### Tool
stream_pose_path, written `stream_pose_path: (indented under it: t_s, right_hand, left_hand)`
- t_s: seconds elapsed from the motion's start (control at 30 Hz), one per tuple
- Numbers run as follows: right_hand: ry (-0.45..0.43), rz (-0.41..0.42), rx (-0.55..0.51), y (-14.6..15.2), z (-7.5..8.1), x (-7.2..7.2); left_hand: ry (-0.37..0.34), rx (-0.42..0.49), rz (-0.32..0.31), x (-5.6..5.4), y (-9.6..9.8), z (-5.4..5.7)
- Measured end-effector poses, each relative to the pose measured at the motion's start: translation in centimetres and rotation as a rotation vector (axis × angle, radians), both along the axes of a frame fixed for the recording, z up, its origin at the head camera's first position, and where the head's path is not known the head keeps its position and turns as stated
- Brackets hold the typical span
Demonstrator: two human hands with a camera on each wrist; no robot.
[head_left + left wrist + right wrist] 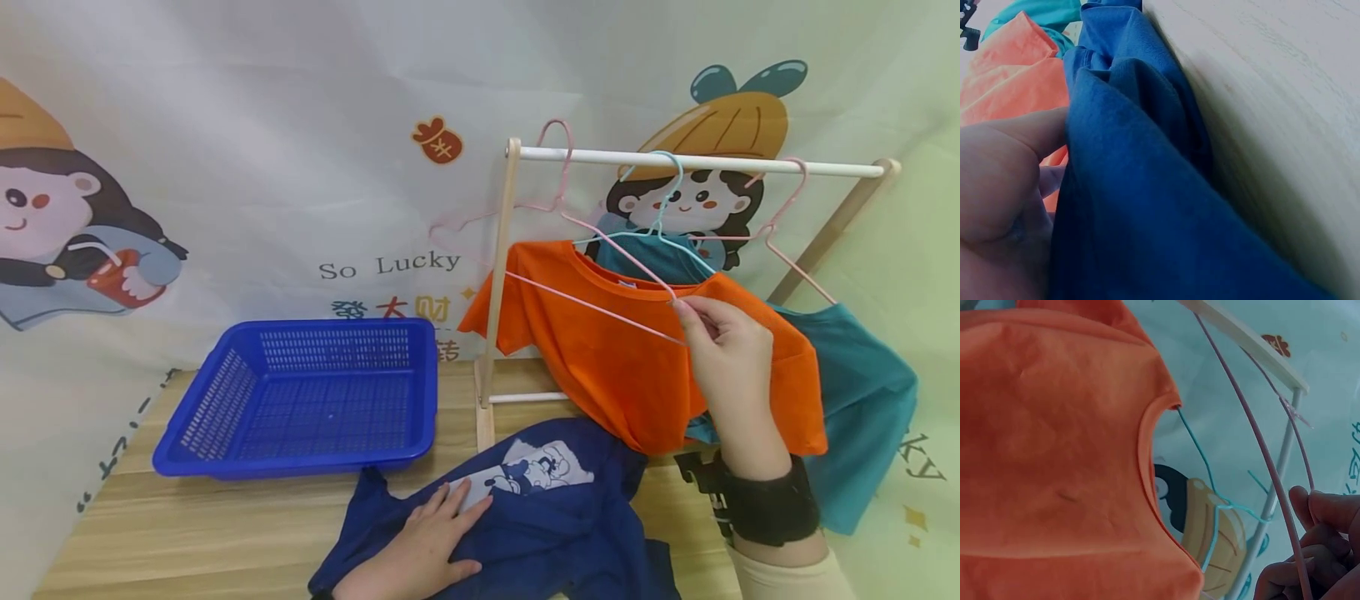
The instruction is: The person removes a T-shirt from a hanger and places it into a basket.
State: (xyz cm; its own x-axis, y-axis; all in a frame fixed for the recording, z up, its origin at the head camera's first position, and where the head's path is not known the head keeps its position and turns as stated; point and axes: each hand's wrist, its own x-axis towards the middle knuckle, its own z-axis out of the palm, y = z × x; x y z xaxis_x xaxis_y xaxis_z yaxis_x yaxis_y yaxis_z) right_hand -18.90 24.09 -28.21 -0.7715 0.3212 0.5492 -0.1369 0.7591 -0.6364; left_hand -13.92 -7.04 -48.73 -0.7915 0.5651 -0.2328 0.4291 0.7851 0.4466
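Note:
My right hand point(686, 312) is raised in front of the rack and pinches the corner of an empty pink wire hanger point(600, 310), whose hook sits on the white rail point(712, 162). In the right wrist view the fingers point(1322, 512) curl round that pink hanger point(1254, 434). Behind it an orange T-shirt point(615, 367) hangs on a teal hanger point(660, 225). My left hand point(435, 533) rests flat, fingers straight, on a navy T-shirt point(555, 533) with a cartoon print, crumpled on the table. The left wrist view shows the navy T-shirt point(1147, 187) beside the left hand point(997, 187).
A blue plastic basket point(322, 327) stands on the wooden table point(225, 533) to the left of the rack. A teal T-shirt point(862, 400) hangs on another pink hanger at the right end of the rail. A printed cloth backdrop fills the rear.

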Motion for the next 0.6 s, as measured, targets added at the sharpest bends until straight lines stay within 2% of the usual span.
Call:
stream_pose_path:
  t_s: [0.27,0.4,0.6]
  right_hand:
    - [-0.019,0.060,0.020,-0.7,-2.2,-0.6]
    - [0.015,0.075,0.043,-0.8,-3.0,-0.4]
    - [0.059,0.088,0.070,-0.6,-3.3,0.4]
  left_hand:
    - [-0.013,-0.005,0.005,0.0,0.2,-0.1]
    - [-0.027,-0.017,0.010,-0.1,0.3,-0.2]
    - [-0.026,-0.038,0.015,-0.1,0.3,-0.3]
